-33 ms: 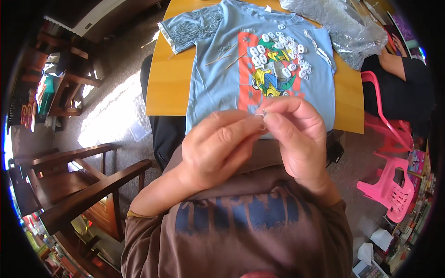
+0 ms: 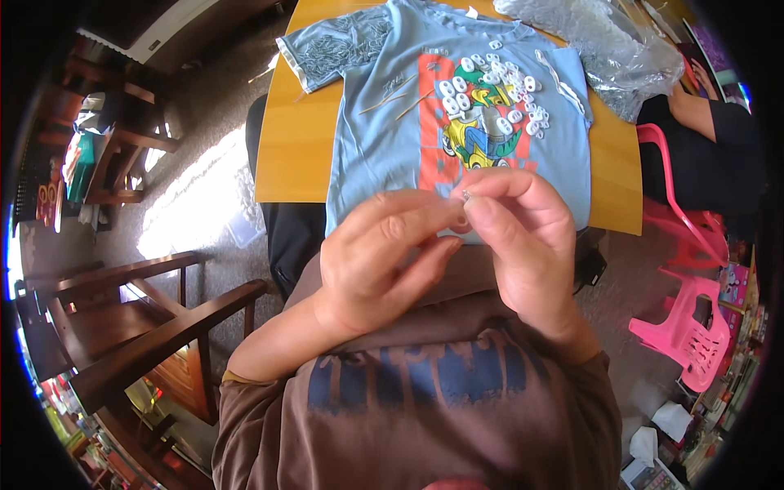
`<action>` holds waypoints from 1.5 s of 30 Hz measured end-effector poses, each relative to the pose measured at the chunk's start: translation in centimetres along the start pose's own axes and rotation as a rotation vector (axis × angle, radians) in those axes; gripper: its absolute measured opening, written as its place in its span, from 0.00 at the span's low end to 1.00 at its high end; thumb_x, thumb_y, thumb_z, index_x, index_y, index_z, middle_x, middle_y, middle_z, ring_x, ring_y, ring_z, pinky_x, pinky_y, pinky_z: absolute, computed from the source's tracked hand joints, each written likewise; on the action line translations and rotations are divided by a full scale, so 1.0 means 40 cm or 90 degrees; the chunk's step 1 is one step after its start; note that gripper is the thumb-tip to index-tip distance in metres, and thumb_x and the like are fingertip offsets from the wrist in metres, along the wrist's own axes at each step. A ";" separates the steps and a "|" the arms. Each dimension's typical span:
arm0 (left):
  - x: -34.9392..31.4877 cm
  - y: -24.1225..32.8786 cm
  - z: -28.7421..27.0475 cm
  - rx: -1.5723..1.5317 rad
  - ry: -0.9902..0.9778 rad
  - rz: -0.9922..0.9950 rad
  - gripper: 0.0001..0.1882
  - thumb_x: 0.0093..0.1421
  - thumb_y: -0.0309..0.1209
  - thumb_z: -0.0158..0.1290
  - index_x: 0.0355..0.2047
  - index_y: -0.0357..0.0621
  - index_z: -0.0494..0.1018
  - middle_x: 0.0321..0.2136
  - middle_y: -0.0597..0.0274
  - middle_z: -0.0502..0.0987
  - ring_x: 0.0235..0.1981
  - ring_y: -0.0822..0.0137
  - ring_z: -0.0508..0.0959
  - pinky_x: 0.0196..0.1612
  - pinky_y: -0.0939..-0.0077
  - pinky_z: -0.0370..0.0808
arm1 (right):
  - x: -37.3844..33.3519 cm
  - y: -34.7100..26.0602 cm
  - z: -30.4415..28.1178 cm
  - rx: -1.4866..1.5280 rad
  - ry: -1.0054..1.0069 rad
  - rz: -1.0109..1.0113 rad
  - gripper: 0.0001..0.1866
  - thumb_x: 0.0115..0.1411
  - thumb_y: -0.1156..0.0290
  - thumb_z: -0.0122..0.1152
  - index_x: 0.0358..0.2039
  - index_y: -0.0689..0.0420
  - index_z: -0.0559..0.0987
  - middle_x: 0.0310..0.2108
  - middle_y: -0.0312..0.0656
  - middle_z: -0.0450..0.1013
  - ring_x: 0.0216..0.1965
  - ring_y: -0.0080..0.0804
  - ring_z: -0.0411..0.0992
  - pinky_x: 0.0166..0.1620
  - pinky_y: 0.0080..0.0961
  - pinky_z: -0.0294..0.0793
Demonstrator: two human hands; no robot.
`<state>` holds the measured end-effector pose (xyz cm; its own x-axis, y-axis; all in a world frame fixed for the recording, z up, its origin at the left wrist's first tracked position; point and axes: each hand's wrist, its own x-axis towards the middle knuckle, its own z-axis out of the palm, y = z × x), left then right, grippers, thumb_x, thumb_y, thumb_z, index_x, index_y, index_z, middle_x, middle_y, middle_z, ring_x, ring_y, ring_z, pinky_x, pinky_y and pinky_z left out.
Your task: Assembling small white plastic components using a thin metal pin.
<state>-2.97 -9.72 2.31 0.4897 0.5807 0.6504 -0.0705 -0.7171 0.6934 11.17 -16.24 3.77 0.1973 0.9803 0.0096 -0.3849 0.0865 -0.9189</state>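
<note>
My left hand (image 2: 384, 257) and my right hand (image 2: 527, 245) meet fingertip to fingertip in front of my chest, just off the near hem of a blue T-shirt (image 2: 376, 155). A tiny shiny piece (image 2: 465, 195) shows in the pinch of my right thumb and forefinger; its kind is too small to make out. My left fingers are closed against the same spot, and what they grip is hidden. On the shirt's print lie several white oval plastic pieces with two holes (image 2: 504, 126), thin wooden sticks (image 2: 415, 106) and a small heap of fine grey wire-like bits (image 2: 394, 84).
The shirt lies on a yellow wooden table (image 2: 290, 163); many grey wire-like pieces (image 2: 347, 49) cover its left sleeve. A clear plastic bag (image 2: 604, 49) sits at the far right. Another person's arm (image 2: 692, 114) is beyond it. Pink plastic stool (image 2: 690, 331) right, dark wooden chair (image 2: 163, 327) left.
My left thumb has come away slightly from the left forefinger and lower. The white edge seen at the fingertips before is now mostly hidden. My right hand has barely moved.
</note>
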 end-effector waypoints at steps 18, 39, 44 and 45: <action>-0.017 0.041 -0.010 -0.598 0.059 -0.477 0.08 0.54 0.17 0.47 0.36 0.34 0.68 0.27 0.60 0.70 0.15 0.77 0.66 0.18 0.87 0.63 | -0.016 0.006 -0.009 -0.080 -0.070 -0.028 0.02 0.55 0.79 0.50 0.29 0.63 0.69 0.28 0.34 0.65 0.27 0.14 0.59 0.31 0.12 0.59; -0.030 0.028 -0.010 -0.500 0.034 -0.423 0.08 0.53 0.15 0.47 0.35 0.34 0.70 0.29 0.60 0.68 0.18 0.77 0.68 0.21 0.87 0.66 | -0.014 -0.007 -0.008 -0.381 -0.060 -0.196 0.04 0.49 0.83 0.55 0.26 0.63 0.70 0.25 0.40 0.67 0.25 0.25 0.65 0.30 0.18 0.65; -0.032 0.020 -0.017 -0.383 -0.013 -0.346 0.08 0.53 0.15 0.48 0.34 0.33 0.70 0.29 0.59 0.68 0.18 0.77 0.69 0.22 0.88 0.66 | -0.010 -0.007 -0.011 -0.483 -0.063 -0.290 0.06 0.46 0.83 0.56 0.26 0.63 0.71 0.24 0.43 0.68 0.24 0.31 0.68 0.28 0.21 0.68; -0.033 0.020 -0.018 -0.360 -0.024 -0.332 0.08 0.53 0.15 0.48 0.34 0.33 0.70 0.29 0.59 0.68 0.19 0.78 0.69 0.22 0.88 0.65 | -0.010 -0.008 -0.011 -0.490 -0.066 -0.287 0.06 0.46 0.83 0.57 0.26 0.63 0.71 0.24 0.43 0.68 0.24 0.31 0.68 0.28 0.22 0.68</action>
<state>-4.28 -10.78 2.22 0.6099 0.7688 0.1923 -0.2516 -0.0422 0.9669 11.60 -16.74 3.90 0.0867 0.8965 0.4345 0.4273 0.3605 -0.8291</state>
